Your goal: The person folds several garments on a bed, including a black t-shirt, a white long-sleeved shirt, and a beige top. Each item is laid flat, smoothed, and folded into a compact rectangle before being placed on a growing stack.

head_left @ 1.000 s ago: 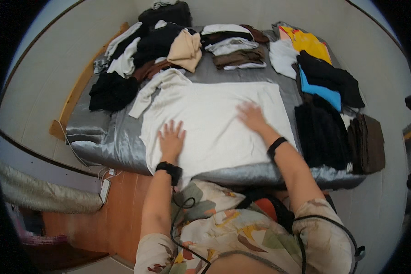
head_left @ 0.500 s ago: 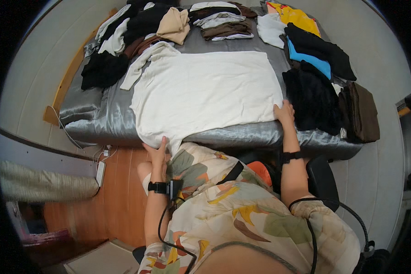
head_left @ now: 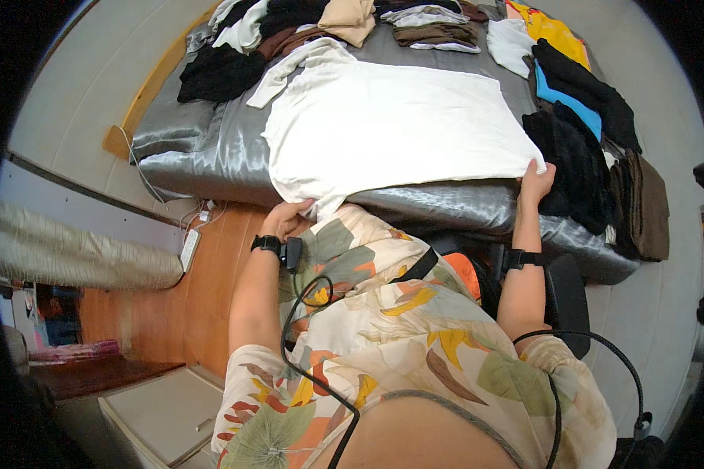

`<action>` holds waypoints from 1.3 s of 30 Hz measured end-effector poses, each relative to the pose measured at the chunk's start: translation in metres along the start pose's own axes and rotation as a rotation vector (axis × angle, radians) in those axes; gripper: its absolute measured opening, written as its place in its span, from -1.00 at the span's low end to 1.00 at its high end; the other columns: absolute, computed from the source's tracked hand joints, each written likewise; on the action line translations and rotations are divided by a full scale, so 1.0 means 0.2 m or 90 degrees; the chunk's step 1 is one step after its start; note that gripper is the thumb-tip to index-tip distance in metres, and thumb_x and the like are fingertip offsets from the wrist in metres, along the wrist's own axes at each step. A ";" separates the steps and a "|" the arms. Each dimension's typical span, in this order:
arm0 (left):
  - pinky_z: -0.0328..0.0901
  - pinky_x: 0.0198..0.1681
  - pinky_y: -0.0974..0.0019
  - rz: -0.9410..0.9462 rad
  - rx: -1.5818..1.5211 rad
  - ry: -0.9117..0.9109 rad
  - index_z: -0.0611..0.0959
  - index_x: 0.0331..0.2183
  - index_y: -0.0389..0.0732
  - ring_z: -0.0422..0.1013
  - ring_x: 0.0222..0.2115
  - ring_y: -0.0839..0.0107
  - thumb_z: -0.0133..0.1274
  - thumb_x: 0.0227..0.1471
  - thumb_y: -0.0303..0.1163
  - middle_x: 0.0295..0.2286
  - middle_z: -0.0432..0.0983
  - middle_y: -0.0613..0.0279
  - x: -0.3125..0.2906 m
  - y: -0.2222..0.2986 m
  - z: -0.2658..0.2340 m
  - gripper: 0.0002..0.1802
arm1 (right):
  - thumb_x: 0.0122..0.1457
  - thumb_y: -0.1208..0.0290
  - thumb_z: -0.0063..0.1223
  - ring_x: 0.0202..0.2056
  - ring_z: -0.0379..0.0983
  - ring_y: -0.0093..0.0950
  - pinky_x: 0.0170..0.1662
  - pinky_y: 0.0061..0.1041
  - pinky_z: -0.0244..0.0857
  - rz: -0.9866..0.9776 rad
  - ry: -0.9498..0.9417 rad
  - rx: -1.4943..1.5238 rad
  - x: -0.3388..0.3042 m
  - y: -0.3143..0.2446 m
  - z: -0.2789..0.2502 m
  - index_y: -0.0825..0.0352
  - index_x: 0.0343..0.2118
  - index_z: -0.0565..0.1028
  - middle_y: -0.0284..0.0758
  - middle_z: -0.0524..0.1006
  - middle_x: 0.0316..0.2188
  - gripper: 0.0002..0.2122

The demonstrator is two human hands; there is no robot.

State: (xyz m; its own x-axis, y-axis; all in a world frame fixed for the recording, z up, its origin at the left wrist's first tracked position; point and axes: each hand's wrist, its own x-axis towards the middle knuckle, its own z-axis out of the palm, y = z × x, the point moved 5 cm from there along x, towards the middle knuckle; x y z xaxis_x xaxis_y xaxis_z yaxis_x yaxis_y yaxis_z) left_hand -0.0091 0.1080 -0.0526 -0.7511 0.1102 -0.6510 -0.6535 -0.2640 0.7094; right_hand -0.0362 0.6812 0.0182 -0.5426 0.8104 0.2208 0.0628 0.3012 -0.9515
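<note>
A white long-sleeved top (head_left: 399, 125) lies spread across the grey satin bed cover (head_left: 211, 176). One of its sleeves points to the far left, and its near part hangs over the bed's front edge toward my lap. My right hand (head_left: 536, 186) grips the near right corner of the top, pulling that corner into a point. At the near left, my left hand (head_left: 288, 219) is closed at the hanging white cloth beside my knee, with the fingertips partly hidden.
Folded brown and grey clothes (head_left: 436, 35) and a beige garment (head_left: 348, 22) lie at the back. Black clothes (head_left: 220, 72) are at the far left. To the right are a black fuzzy garment (head_left: 571, 168), a blue one (head_left: 567, 98) and a brown folded stack (head_left: 645, 207). A black cable (head_left: 289, 344) hangs along my left arm.
My right hand has closed on the top's corner and drawn it outward to the right. My left hand has turned inward and closed at the hanging cloth. The whole view has shifted.
</note>
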 end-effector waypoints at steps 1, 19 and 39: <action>0.38 -0.18 0.18 0.027 0.041 0.016 0.47 -0.05 -0.26 0.43 -0.20 0.24 0.17 0.01 -0.34 -0.16 0.47 0.10 -0.03 0.04 -0.01 -0.54 | 0.11 0.47 0.04 -0.64 0.41 -0.43 -0.64 -0.42 0.28 -0.004 0.009 -0.037 0.01 -0.02 -0.03 0.37 -0.27 0.32 -0.18 0.49 -0.45 -0.81; 0.24 0.03 0.23 0.029 0.294 0.006 0.37 0.07 -0.32 0.34 -0.06 0.28 0.26 -0.08 -0.36 -0.03 0.40 0.13 -0.35 -0.12 -0.15 -0.31 | 0.17 0.44 -0.21 -0.28 0.46 -0.25 -0.21 -0.34 0.29 0.065 -0.176 -0.260 0.00 0.31 0.00 0.15 -0.30 0.52 -0.18 0.54 -0.33 -0.80; 0.51 -0.32 0.22 0.033 -0.173 -0.201 0.56 -0.23 -0.39 0.55 -0.38 0.25 -0.03 0.12 -0.42 -0.34 0.57 0.01 0.12 1.04 0.03 -0.76 | 0.12 0.54 -0.04 -0.58 0.52 -0.27 -0.57 -0.45 0.51 0.492 -0.175 0.373 0.50 0.17 0.57 0.57 -0.42 0.35 -0.04 0.50 -0.51 -0.85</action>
State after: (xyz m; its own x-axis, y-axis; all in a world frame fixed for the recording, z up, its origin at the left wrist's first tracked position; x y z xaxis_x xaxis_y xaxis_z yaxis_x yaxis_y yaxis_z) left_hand -0.1646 0.0613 0.0811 -0.8020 0.3677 -0.4707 -0.5970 -0.5161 0.6141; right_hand -0.1848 0.7153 -0.0162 -0.7064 0.5125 -0.4881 0.0977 -0.6125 -0.7844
